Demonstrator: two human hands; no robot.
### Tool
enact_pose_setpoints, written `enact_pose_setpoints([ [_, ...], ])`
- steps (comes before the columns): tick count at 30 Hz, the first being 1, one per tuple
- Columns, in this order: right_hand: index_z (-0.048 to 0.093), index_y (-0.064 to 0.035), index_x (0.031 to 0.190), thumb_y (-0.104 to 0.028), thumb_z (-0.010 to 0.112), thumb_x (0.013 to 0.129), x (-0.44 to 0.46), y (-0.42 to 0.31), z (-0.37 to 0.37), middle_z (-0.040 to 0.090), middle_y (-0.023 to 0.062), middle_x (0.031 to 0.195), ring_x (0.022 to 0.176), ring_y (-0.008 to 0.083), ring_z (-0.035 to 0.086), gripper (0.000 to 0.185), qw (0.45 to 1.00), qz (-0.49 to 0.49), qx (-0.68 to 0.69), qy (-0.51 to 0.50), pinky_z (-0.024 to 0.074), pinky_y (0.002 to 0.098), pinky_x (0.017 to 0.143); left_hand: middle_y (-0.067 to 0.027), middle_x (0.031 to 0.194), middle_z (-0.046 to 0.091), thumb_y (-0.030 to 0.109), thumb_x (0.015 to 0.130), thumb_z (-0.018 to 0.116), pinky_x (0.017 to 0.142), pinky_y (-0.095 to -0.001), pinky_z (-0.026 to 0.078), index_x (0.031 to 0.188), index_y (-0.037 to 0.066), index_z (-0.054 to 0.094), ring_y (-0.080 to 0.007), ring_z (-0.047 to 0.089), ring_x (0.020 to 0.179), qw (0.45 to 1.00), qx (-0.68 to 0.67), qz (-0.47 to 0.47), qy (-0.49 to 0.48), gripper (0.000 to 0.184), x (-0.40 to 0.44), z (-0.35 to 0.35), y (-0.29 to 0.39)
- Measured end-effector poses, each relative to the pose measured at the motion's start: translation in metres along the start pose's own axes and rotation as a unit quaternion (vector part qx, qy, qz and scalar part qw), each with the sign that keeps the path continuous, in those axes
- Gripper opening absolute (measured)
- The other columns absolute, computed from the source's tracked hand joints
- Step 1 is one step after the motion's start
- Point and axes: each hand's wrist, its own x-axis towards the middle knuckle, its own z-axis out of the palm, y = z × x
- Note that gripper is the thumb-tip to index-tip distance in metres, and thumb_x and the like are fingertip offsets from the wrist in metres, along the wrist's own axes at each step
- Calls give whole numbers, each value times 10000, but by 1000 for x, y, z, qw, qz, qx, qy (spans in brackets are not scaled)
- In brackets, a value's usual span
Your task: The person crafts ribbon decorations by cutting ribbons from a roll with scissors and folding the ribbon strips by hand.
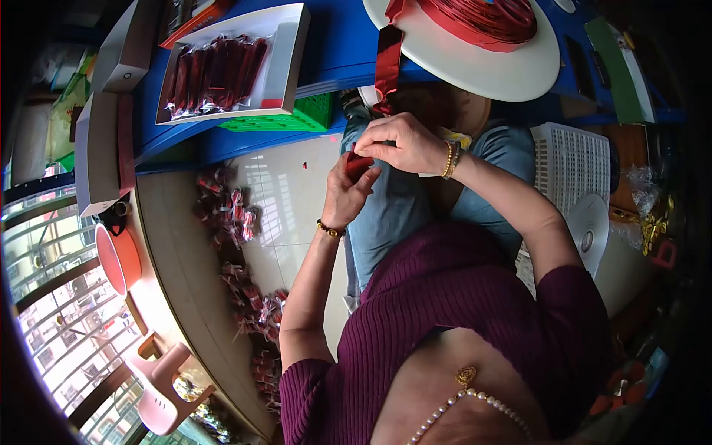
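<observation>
Shiny red ribbon hangs down from a thick coil of red ribbon lying on a round white disc. My left hand is closed around a dark red folded piece of ribbon above my thigh. Touching the top of that piece, my right hand pinches it between thumb and fingers. Both hands are close together just below the table edge. Whether the piece joins the hanging ribbon is hidden by my right hand.
On the blue table, a white box holds several wrapped dark red strips. A green crate is below it. Wrapped red bundles lie on the floor at left. A white plastic basket stands at right.
</observation>
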Motion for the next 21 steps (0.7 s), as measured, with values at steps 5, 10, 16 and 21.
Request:
enact_pose_setpoints([
  [5, 653, -25, 838, -66, 648, 777, 5, 2, 7, 650, 108, 763, 713, 225, 640, 73, 998, -11, -56, 8, 499, 297, 644, -39, 683, 540, 251, 923, 508, 401, -219, 413, 980, 1, 500, -92, 510, 492, 992, -63, -100, -37, 257, -7, -8, 13],
  [10, 650, -88, 898, -55, 647, 741, 1, 1, 14, 624, 79, 925, 871, 214, 601, 161, 973, -114, -190, 65, 475, 332, 768, -49, 673, 536, 273, 959, 419, 334, -228, 371, 944, -13, 508, -99, 503, 453, 992, -126, -26, -20, 300, -4, -7, -11],
  [16, 664, -140, 956, -104, 624, 696, 5, -6, 9, 532, 63, 1181, 1111, 230, 487, 266, 932, -198, -296, -66, 378, 393, 927, -56, 671, 545, 258, 964, 406, 442, -238, 423, 838, 1, 531, -113, 513, 491, 992, -83, -60, -79, 313, -4, -5, -7],
  [21, 636, -114, 994, -81, 636, 711, 7, -3, 11, 540, 65, 1145, 1066, 238, 509, 285, 950, -195, -244, -29, 414, 375, 890, -53, 652, 545, 198, 960, 393, 435, -232, 416, 858, 3, 530, -110, 503, 473, 992, -94, -72, -50, 259, -4, -9, -7],
])
